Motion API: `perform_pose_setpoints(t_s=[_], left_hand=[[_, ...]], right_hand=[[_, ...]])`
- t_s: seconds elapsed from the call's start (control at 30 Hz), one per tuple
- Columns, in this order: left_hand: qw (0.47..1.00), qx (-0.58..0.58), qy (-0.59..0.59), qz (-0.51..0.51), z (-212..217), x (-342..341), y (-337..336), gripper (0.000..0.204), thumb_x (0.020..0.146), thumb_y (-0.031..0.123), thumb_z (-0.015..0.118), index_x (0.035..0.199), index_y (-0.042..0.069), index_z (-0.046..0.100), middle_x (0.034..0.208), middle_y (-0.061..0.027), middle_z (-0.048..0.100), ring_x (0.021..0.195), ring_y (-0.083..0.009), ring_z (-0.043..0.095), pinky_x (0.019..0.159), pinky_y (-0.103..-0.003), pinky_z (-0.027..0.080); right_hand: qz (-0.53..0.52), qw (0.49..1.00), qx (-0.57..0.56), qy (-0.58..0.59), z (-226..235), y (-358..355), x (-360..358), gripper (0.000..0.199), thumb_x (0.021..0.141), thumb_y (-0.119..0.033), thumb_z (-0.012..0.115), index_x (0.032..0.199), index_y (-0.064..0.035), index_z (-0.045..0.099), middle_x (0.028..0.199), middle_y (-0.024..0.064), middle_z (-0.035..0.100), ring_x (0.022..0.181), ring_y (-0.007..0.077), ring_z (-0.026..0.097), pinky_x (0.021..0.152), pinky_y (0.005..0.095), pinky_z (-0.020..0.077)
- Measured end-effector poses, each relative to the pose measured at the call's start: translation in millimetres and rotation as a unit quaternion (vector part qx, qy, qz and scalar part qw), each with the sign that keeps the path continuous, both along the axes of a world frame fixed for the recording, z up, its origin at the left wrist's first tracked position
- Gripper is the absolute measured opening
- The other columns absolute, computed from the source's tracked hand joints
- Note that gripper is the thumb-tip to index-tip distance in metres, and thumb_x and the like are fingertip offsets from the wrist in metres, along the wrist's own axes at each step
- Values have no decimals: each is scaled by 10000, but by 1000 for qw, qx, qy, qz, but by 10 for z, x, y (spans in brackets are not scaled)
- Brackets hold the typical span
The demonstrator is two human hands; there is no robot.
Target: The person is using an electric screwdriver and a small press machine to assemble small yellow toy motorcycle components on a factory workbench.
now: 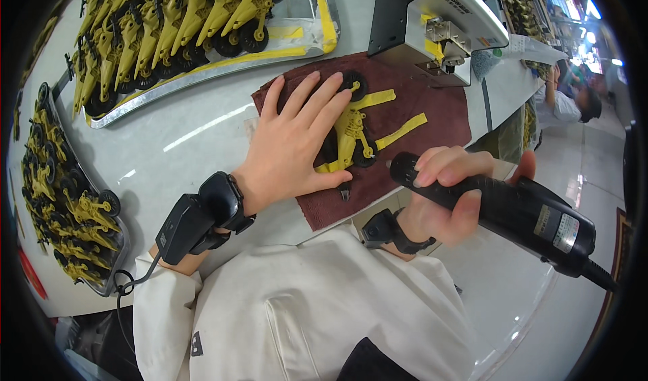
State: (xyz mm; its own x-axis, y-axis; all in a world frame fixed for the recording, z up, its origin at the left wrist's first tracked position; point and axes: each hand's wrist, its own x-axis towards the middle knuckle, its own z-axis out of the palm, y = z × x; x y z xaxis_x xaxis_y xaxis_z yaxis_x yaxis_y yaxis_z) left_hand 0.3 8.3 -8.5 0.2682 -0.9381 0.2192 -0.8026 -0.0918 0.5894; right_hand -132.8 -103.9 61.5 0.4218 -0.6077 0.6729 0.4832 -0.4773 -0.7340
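My left hand [290,138] lies with its fingers spread and outstretched, its palm partly over a yellow toy motorcycle [349,128] with black wheels. That toy rests on a dark red cloth [418,151], and my hand hides part of it. My thumb reaches along its near side, close to a small dark metal piece [345,191]. Wrapped round a black corded electric screwdriver [499,209] are the fingers of my right hand [445,195]. The tool's tip points left toward the toy and stays apart from it.
Rows of yellow toy motorcycles [169,33] fill a metal tray [223,68] at the far left. Another tray [118,263] of yellow parts stands at the near left. Yellow tape strips [401,131] cross the cloth. A screw feeder [445,30] stands behind it; a person [563,104] is at the right.
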Motion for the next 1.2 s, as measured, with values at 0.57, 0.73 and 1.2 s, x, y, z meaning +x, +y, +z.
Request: perform_pose_setpoints(t_s=[0.57,0.73,1.2], left_hand=[[1000,-2,10,1,-4,-1,-2,933,599,460,775,1352,69,387,1424,-119,360,1308,-323,336,1069,-546,207],[1000,-13,16,-3,-6,14,-10,922,601,464,775,1343,68,398,1427,-114,357,1305,-321,340,1063,-546,213],[1000,0,13,-4,-34,26,-28,938,605,500,758,1351,73,385,1428,-113,354,1310,-319,332,1069,-543,200]], right_hand=[[-22,999,33,33,-49,-45,11,696,867,-262,576,1339,-52,110,697,161,527,456,224,520,462,372,474],[-22,998,45,28,-50,-69,-34,707,876,-268,591,1323,-54,87,714,179,547,467,240,540,481,387,499],[-13,999,16,47,-132,-67,83,556,851,-146,558,1277,-64,210,704,134,511,468,203,501,461,342,454]])
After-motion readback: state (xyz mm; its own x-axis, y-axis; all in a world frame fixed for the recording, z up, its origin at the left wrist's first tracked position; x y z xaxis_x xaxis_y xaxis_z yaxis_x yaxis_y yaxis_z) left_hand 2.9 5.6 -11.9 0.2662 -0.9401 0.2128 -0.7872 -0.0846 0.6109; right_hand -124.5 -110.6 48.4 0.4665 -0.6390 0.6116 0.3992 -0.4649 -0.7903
